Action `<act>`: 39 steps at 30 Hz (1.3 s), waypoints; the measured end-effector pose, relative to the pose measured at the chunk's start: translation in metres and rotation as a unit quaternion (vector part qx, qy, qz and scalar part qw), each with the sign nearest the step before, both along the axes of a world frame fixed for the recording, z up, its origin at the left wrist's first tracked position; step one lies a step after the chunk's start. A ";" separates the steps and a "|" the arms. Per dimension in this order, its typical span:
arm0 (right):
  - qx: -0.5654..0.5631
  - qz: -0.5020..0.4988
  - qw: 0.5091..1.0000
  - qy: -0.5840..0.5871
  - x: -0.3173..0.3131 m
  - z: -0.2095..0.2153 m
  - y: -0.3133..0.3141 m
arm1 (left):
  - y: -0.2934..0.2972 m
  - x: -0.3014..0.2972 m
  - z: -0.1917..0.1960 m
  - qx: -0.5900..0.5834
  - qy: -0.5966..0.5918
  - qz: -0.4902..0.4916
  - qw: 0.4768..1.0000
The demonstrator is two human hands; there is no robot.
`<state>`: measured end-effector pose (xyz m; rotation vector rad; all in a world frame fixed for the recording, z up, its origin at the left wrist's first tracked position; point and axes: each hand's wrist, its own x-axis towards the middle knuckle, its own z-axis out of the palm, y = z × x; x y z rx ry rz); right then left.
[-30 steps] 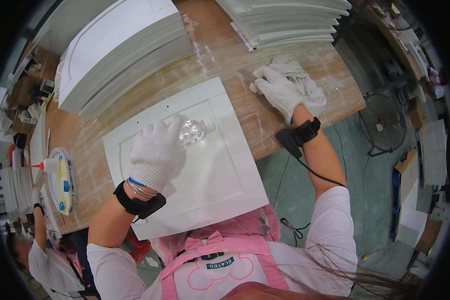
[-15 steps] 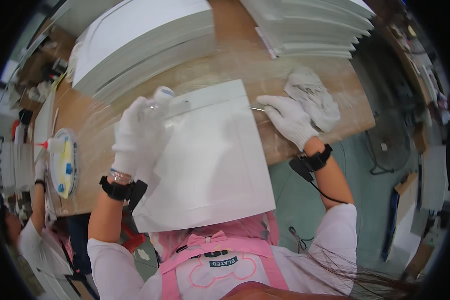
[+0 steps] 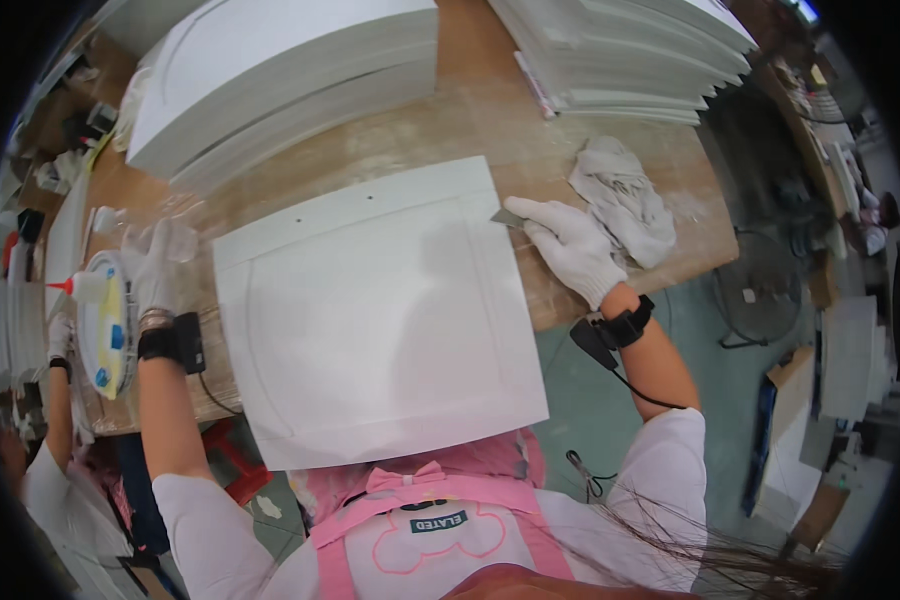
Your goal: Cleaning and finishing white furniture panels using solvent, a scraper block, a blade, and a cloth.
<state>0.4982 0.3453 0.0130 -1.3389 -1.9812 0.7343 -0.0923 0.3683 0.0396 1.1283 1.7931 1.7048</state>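
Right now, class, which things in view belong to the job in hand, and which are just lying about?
Apparently in the job: white panel; metal blade in the right hand; clear bottle at the left hand.

Seemingly lying about: red-tipped bottle; floor fan.

At right, on the green floor (image 3: 735, 400), a round dark fan (image 3: 760, 285); nearer, a thin cable (image 3: 592, 480) lying in loops. At near right, some brown cardboard (image 3: 795, 363). At near left, a red object (image 3: 238, 465), partly hidden; further left, a person (image 3: 55, 495) in a white shirt.
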 end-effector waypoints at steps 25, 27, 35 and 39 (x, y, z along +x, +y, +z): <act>0.138 0.123 0.959 -0.217 -0.001 -0.006 0.002 | -0.078 0.117 -0.041 -0.212 0.507 -0.123 0.826; 0.141 0.109 0.960 -0.215 -0.001 -0.006 0.003 | -0.077 0.117 -0.041 -0.213 0.507 -0.123 0.826; 0.159 0.132 0.956 -0.206 0.000 -0.006 0.006 | -0.075 0.117 -0.037 -0.220 0.497 -0.129 0.830; 0.088 0.187 0.944 -0.259 0.006 -0.002 0.004 | -0.075 0.117 -0.036 -0.220 0.490 -0.132 0.833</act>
